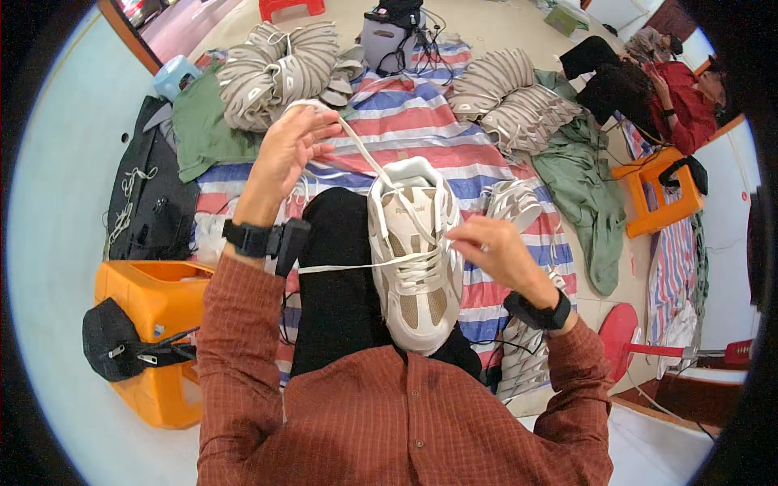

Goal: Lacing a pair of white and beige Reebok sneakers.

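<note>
the fingers of my right hand (501, 255) come together toward the tips, thumb and forefinger nearly meeting at the right-hand row of eyelets; whether they pinch lace there, i cannot tell. the shoe (395, 245) lies directly to the left of those fingertips, resting over my black trousers (332, 235), its long axis running away from my body: toe nearer me than the fingers, padded ankle opening farther off. my right hand is the nearer one, right up against the shoe's side. my left hand (293, 151) is raised well off to the left and farther out, fingers loosely curled and parted, with a pale lace (363, 151) passing at its far side; its exact grip on that lace is hidden. from there the lace slants in a straight line across the tongue toward my right fingertips. a second lace strand (348, 267) leaves the eyelets leftward, crossing the trousers nearer me than either hand. between my hands, above the ankle opening, i have open air with only the slanting lace across it. to the right of my right fingertips, beyond the shoe's edge, is the striped sheet (484, 296), with another shoe (516, 202) on it slightly farther out.
</note>
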{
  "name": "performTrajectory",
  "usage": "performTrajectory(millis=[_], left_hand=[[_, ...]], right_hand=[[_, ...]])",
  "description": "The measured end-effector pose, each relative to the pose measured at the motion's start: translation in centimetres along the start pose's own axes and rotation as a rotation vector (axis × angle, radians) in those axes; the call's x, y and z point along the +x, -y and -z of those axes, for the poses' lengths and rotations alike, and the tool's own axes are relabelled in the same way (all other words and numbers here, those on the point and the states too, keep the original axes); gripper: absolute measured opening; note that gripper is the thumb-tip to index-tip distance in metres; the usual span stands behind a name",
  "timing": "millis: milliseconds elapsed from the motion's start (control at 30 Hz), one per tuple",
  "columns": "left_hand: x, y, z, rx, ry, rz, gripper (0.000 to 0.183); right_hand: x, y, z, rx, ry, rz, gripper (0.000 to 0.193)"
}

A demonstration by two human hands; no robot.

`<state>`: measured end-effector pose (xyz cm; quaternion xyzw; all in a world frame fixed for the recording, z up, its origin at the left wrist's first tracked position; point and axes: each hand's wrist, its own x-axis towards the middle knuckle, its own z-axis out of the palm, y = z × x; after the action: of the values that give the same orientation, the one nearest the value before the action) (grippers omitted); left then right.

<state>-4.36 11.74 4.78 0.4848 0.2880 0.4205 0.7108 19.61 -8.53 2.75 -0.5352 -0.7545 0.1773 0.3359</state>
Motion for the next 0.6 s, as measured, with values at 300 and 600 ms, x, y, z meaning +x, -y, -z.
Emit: performTrajectory(millis=[300, 600], left_hand=[[-5.1, 3.2, -0.9, 0.676, 0.08, -0.045, 0.017], [-9.0, 2.6, -7.3, 0.792, 0.351, -0.309, 0.01]], right_hand=[[0.2, 0.7, -2.7, -0.287, 0.092, 0.177, 0.011], [-4.1, 4.8, 0.2, -0.366, 0.265, 0.038, 0.021]])
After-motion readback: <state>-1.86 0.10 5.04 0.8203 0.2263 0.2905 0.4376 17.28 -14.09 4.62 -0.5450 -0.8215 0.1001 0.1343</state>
